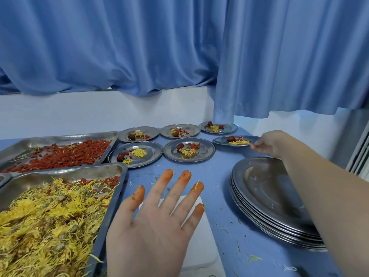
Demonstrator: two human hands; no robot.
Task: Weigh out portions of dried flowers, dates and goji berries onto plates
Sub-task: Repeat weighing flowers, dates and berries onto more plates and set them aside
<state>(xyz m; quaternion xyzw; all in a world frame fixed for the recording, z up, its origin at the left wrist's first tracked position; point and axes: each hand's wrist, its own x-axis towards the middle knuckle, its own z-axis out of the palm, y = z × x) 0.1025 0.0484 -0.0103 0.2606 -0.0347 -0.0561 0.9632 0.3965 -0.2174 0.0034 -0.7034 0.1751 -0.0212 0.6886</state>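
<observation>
- At the far right of the blue surface (pixel 219 176), your right hand (pixel 267 143) pinches the rim of a filled plate (pixel 218 141) (date, flowers and goji berries on it).
- Your left hand (pixel 159 216) is spread open, grasping nothing, over a flat white object (pixel 201 232).
- Five other filled plates (pixel 208 151) sit right of the goji tray (pixel 60 137); the flower tray (pixel 79 172) lies nearest.

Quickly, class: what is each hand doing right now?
Left hand: open, fingers spread, holding nothing.
Right hand: pinches the rim of the filled plate.
</observation>
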